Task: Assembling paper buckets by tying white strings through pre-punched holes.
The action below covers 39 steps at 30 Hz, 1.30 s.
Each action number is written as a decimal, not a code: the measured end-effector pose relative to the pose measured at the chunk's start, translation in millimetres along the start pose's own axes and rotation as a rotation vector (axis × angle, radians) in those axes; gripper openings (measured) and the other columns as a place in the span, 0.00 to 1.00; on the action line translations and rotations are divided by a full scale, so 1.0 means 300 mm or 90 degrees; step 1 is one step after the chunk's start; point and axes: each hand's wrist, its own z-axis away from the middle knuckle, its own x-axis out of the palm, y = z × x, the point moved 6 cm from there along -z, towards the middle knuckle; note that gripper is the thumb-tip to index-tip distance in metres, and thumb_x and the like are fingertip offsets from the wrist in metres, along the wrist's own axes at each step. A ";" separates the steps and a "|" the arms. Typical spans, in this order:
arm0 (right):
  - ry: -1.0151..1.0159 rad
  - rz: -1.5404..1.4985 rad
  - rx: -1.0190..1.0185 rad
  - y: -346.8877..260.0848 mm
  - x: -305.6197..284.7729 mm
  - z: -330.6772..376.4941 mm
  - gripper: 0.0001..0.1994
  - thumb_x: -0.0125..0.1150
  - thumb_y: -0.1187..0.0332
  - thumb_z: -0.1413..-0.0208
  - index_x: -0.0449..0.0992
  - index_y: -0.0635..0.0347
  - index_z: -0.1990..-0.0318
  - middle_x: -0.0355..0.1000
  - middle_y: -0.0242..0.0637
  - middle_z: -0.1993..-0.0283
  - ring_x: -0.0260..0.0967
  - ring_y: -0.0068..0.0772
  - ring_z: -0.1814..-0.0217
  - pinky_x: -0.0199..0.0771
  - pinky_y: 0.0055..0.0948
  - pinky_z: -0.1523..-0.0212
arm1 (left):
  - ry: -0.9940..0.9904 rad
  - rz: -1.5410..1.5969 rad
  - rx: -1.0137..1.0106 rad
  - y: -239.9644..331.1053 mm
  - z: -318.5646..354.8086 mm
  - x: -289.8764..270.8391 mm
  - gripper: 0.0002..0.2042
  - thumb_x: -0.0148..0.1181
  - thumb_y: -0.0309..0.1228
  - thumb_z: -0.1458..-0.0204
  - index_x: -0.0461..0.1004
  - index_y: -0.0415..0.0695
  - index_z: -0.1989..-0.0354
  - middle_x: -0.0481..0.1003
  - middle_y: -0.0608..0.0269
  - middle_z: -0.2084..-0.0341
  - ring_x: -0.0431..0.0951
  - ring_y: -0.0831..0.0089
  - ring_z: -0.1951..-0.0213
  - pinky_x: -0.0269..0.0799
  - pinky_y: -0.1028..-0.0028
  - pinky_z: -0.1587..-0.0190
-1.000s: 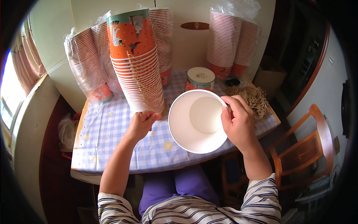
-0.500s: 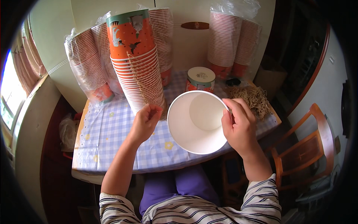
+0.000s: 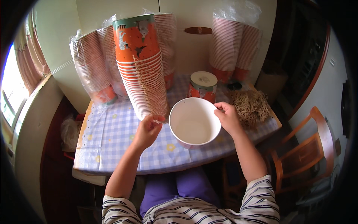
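With my right hand [image 3: 228, 115] I grip the right rim of a white-lined paper bucket [image 3: 195, 123]. Its open mouth faces up toward me, low over the table. My left hand [image 3: 148, 131] is in a pinch left of the bucket, beside the foot of a tall stack of nested paper buckets [image 3: 143, 82]; anything between its fingertips is too small to make out. The stack's top piece is orange and green with printed figures, upside down. Loops of tan twine [image 3: 143, 89] hang down the stack's side. Another upside-down bucket [image 3: 203, 85] stands behind the white-lined one.
A blue checked cloth [image 3: 115, 143] covers the table. Plastic-wrapped bucket stacks stand at back left [image 3: 93, 63] and back right [image 3: 225, 44]. A heap of tan twine [image 3: 250, 106] lies near the right edge. A wooden chair [image 3: 305, 149] stands to the right.
My right hand has lowered the bucket toward the table and tipped it more upright. My left hand stays pinched near the stack's foot. The view has shifted slightly.
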 end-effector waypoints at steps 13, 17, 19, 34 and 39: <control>-0.074 -0.176 0.149 0.128 0.008 -0.032 0.13 0.57 0.62 0.44 0.76 0.63 0.59 0.74 0.32 0.65 0.63 0.14 0.75 0.66 0.17 0.73 | 0.060 0.078 -0.069 -0.172 0.119 0.015 0.06 0.54 0.23 0.49 0.73 0.36 0.64 0.74 0.65 0.77 0.72 0.82 0.75 0.67 0.81 0.72; -0.020 0.168 0.089 0.152 -0.177 -0.035 0.08 0.59 0.67 0.49 0.76 0.65 0.69 0.73 0.36 0.69 0.66 0.24 0.75 0.67 0.25 0.72 | 0.101 0.072 -0.085 -0.236 0.187 0.014 0.05 0.54 0.23 0.49 0.73 0.38 0.65 0.73 0.66 0.80 0.71 0.83 0.76 0.65 0.81 0.73; -0.027 0.407 0.027 0.163 -0.231 -0.028 0.06 0.59 0.70 0.52 0.76 0.63 0.72 0.72 0.40 0.69 0.70 0.37 0.68 0.70 0.32 0.66 | 0.129 0.054 -0.096 -0.264 0.216 0.010 0.04 0.55 0.21 0.51 0.73 0.38 0.67 0.72 0.65 0.79 0.70 0.82 0.77 0.65 0.81 0.74; -0.179 0.780 -0.160 0.427 -0.068 -0.107 0.06 0.59 0.70 0.62 0.78 0.55 0.73 0.71 0.39 0.63 0.67 0.46 0.54 0.68 0.38 0.53 | 0.125 -0.201 0.090 -0.157 0.258 0.030 0.05 0.56 0.19 0.56 0.75 0.40 0.69 0.74 0.57 0.70 0.75 0.66 0.74 0.72 0.74 0.73; -0.178 0.869 -0.193 0.447 -0.033 -0.124 0.06 0.56 0.70 0.60 0.78 0.54 0.73 0.72 0.39 0.65 0.68 0.43 0.57 0.68 0.38 0.54 | 0.115 -0.210 0.098 -0.145 0.261 0.034 0.05 0.56 0.19 0.56 0.75 0.40 0.69 0.74 0.56 0.70 0.76 0.64 0.74 0.74 0.73 0.73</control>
